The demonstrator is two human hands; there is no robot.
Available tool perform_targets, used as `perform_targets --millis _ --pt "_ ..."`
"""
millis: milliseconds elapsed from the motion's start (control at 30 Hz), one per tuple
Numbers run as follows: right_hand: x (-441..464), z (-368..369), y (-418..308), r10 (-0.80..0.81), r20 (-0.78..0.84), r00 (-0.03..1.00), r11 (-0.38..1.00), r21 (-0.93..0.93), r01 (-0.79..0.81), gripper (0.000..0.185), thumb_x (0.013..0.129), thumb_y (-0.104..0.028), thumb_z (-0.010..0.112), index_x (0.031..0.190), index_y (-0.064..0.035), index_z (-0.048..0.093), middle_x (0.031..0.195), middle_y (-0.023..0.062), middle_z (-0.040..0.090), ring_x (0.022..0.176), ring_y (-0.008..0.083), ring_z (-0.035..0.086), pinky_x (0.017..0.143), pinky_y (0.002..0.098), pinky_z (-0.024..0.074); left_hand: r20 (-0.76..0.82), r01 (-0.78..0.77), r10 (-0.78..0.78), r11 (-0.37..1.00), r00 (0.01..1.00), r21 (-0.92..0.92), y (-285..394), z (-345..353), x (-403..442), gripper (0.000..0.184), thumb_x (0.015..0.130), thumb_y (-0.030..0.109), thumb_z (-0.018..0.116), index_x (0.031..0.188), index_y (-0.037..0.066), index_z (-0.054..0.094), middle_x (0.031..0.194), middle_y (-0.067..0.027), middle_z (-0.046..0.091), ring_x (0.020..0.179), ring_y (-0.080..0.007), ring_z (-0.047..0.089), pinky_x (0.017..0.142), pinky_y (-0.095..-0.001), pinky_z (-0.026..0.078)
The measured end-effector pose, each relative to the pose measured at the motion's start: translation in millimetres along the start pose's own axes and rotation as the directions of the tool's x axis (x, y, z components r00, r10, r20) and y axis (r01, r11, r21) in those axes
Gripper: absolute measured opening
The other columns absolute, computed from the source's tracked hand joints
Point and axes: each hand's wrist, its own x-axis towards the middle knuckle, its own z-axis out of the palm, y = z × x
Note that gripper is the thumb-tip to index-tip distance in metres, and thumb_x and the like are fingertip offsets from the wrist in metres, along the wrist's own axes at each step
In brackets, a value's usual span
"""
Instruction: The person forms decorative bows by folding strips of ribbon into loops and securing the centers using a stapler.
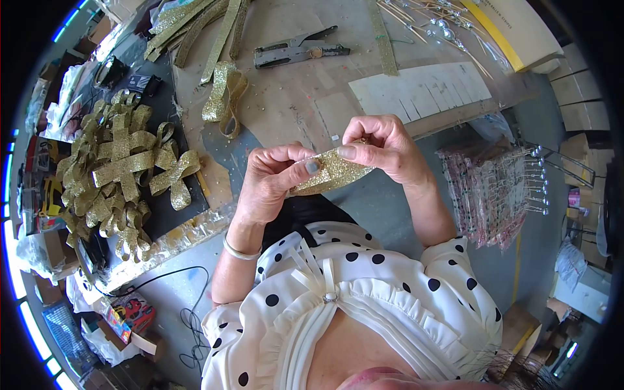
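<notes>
A gold glitter ribbon (338, 172) is stretched between my two hands in front of my body. My left hand (276, 179) pinches its left end between thumb and fingers. At the other end, my right hand (383, 153) grips the ribbon the same way, thumb on top. Beyond them on the table lies a looped piece of gold ribbon (224, 97). A metal stapler (302, 51) rests farther back. Long gold ribbon strips (221, 39) hang together at the back left. To the left is a heap of gold ribbon bows (120, 159).
A white card with slits (422, 92) lies near the table's right edge, below thin sticks with silver beads (445, 32). Another ribbon strip (383, 39) lies at the back. Wrapped bundles (487, 188) hang at the right. A black cable (188, 325) trails on the floor.
</notes>
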Motion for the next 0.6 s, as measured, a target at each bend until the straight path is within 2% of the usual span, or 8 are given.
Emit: perform_targets --millis 100,233,333,400,433,500,533,600 --pt "1 -1 2 -0.010 0.001 1.000 1.000 -0.020 0.010 0.012 0.077 -0.010 0.062 0.071 -0.0023 0.055 0.060 -0.0045 0.047 0.055 0.0008 0.039 0.048 0.0176 0.0297 -0.037 0.026 -0.026 1.000 0.999 -0.002 2 2 -1 0.007 0.074 0.002 0.066 0.082 0.001 0.066 0.072 -0.0014 0.059 0.064 -0.0063 0.050 0.057 -0.0187 0.036" --pt "3 0 3 -0.011 0.016 1.000 0.999 -0.030 0.012 0.010 0.078 -0.008 0.061 0.072 -0.0016 0.055 0.062 -0.0035 0.047 0.055 0.0011 0.039 0.048 0.0176 0.0296 -0.050 0.021 -0.019 0.999 0.999 0.026 -1 0 -1 0.006 0.076 0.002 0.065 0.082 0.000 0.066 0.071 0.0020 0.058 0.063 -0.0040 0.051 0.058 -0.0177 0.040" --pt "5 7 9 -0.146 -0.080 0.986 0.989 -0.041 0.143 0.009 0.080 -0.005 0.059 0.073 -0.0005 0.055 0.065 -0.0018 0.048 0.056 0.0017 0.040 0.048 0.0180 0.0296 -0.101 -0.051 0.059 0.995 0.993 0.082 -4 0 -1 0.006 0.076 -0.001 0.065 0.081 0.001 0.067 0.070 0.0015 0.058 0.063 -0.0044 0.050 0.059 -0.0180 0.040" --pt "5 10 8 -0.664 -0.321 0.675 0.679 -0.637 0.365 0.007 0.081 -0.003 0.059 0.076 0.0014 0.056 0.068 0.0003 0.050 0.057 0.0026 0.042 0.048 0.0181 0.0308 -0.208 -0.190 0.201 0.979 0.957 0.072 -7 4 -1 0.007 0.075 -0.002 0.064 0.081 0.001 0.067 0.069 0.0008 0.058 0.064 -0.0050 0.050 0.060 -0.0186 0.039" --pt "1 12 13 -0.664 -0.318 0.677 0.679 -0.636 0.367 0.007 0.081 -0.003 0.059 0.076 0.0014 0.056 0.068 0.0003 0.050 0.057 0.0026 0.042 0.048 0.0181 0.0308 -0.212 -0.191 0.202 0.979 0.956 0.072 -8 6 -1 0.007 0.075 -0.002 0.064 0.081 0.001 0.067 0.069 0.0008 0.058 0.064 -0.0050 0.050 0.060 -0.0186 0.039" --pt "-13 19 33 -0.418 -0.304 0.856 0.906 -0.214 0.366 0.006 0.081 -0.003 0.059 0.078 0.0023 0.057 0.069 0.0008 0.052 0.058 0.0037 0.045 0.050 0.0179 0.0349 -0.303 -0.222 0.217 0.975 0.928 0.019 -11 10 -2 0.007 0.075 -0.001 0.064 0.081 0.001 0.067 0.070 0.0003 0.058 0.066 -0.0054 0.050 0.063 -0.0191 0.038" --pt "-17 21 38 -0.242 -0.203 0.949 0.959 -0.199 0.202 0.006 0.081 -0.003 0.059 0.082 0.0032 0.059 0.072 0.0022 0.056 0.062 0.0049 0.049 0.053 0.0180 0.0402 -0.304 -0.216 0.211 0.976 0.929 0.016 -14 11 -1 0.007 0.075 -0.001 0.064 0.081 0.001 0.067 0.070 0.0003 0.058 0.066 -0.0054 0.050 0.063 -0.0191 0.038" --pt "-11 40 42 -0.155 -0.290 0.944 0.986 0.019 0.168 0.008 0.082 -0.004 0.060 0.086 0.0020 0.060 0.076 0.0021 0.058 0.064 0.0050 0.052 0.055 0.0181 0.0427 -0.315 -0.225 0.213 0.974 0.925 -0.001 -21 13 1 0.007 0.076 0.000 0.064 0.082 0.002 0.067 0.073 0.0002 0.059 0.067 -0.0053 0.049 0.064 -0.0186 0.038"
